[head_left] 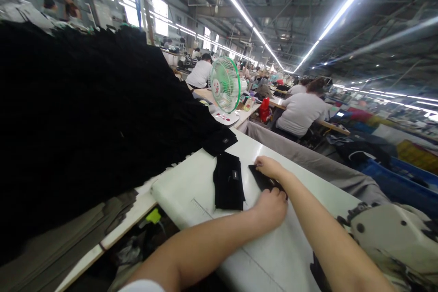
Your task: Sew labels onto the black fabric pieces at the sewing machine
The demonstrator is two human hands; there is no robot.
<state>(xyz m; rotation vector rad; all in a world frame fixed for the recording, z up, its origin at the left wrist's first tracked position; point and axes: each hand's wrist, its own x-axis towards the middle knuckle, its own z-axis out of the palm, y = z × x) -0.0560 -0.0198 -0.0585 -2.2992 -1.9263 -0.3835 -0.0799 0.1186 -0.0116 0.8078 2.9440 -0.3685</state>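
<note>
A small black fabric piece (260, 179) lies on the white tabletop (195, 187) between my two hands. My left hand (272, 209) has its fingers curled down onto the near end of the piece. At the far corner, my right hand (268, 167) pinches the cloth's edge, reaching over from the right. Just left of my hands is a flat stack of black fabric pieces (227, 191) with a small label on top. Beyond it sits another labelled black stack (221, 142), touching the large pile. My fingers partly cover the held cloth.
A huge heap of black fabric (85, 109) rises on the left. A green-rimmed fan (226, 86) stands past the table's far end. The beige sewing machine (393, 235) is at lower right, with a blue bin (410, 182) behind it. Co-workers (299, 112) sit farther back.
</note>
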